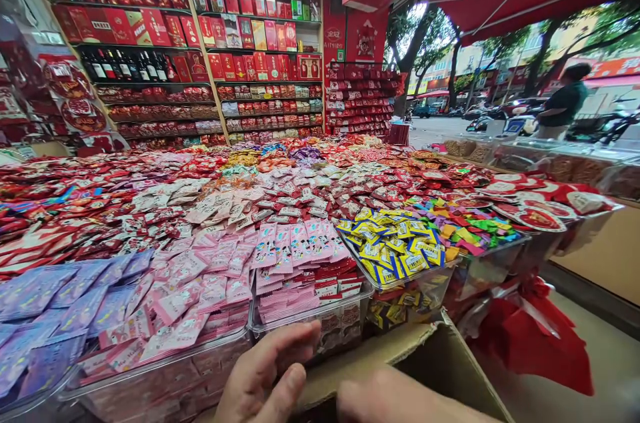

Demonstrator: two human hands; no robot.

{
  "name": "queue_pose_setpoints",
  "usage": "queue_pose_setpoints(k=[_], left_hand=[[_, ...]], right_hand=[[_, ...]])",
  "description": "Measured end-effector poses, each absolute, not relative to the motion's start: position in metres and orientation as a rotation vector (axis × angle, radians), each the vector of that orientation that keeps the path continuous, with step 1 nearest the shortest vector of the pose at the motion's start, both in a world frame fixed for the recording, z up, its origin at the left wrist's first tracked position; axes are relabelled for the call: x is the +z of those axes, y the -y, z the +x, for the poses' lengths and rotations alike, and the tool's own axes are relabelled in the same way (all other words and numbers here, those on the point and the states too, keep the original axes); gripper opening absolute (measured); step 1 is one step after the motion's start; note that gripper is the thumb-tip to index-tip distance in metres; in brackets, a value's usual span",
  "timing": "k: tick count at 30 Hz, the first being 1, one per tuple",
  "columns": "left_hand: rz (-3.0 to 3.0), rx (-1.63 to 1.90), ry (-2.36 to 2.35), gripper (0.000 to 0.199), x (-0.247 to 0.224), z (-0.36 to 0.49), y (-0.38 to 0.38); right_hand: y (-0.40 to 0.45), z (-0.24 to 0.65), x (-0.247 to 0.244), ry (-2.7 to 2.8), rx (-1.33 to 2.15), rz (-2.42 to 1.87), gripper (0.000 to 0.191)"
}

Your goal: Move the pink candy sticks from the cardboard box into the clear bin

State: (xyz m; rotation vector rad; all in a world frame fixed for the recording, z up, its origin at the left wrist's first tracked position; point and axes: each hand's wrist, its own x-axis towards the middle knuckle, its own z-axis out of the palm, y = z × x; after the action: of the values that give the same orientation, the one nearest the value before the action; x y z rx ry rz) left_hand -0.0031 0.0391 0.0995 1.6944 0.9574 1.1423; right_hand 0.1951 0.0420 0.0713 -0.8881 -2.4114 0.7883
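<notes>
My left hand (270, 369) is raised at the bottom middle, in front of a clear bin of pink packets. Its thumb stands apart from the fingers, and nothing shows between them. Just to its right, low over an open cardboard box (423, 343), my right hand (385, 396) is smeared by motion with its fingers hidden. Beyond the hands lie pink cartoon-printed candy packets (300, 246), with dark red packets (335, 283) tucked beside them. To the right is a heap of yellow and blue wrapped candies (395, 243). Shadow hides the inside of the box.
Purple packets (75, 296) fill a bin at the left. Many more bins of wrapped sweets stretch back to shelves of bottles and red boxes (145, 26). A red bag (535, 336) hangs at the right. Outside stands a person (565, 103) near parked scooters.
</notes>
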Motion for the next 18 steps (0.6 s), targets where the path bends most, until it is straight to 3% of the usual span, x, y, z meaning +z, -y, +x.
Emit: queue_pose_setpoints(k=[5,11,18], left_hand=[[1.145,0.883,-0.811,0.059,0.101,0.015,-0.034],[1.157,0.738,-0.889,0.033,0.097,0.015,-0.043],[1.097,0.693,-0.954,0.05,0.105,0.011,-0.044]], right_hand=[[-0.071,0.206,0.114,1.866,0.968,-0.989,0.021],[-0.089,0.201,0.102,1.318,1.453,-0.897,0.03],[-0.086,0.195,0.095,1.153,1.514,-0.871,0.031]])
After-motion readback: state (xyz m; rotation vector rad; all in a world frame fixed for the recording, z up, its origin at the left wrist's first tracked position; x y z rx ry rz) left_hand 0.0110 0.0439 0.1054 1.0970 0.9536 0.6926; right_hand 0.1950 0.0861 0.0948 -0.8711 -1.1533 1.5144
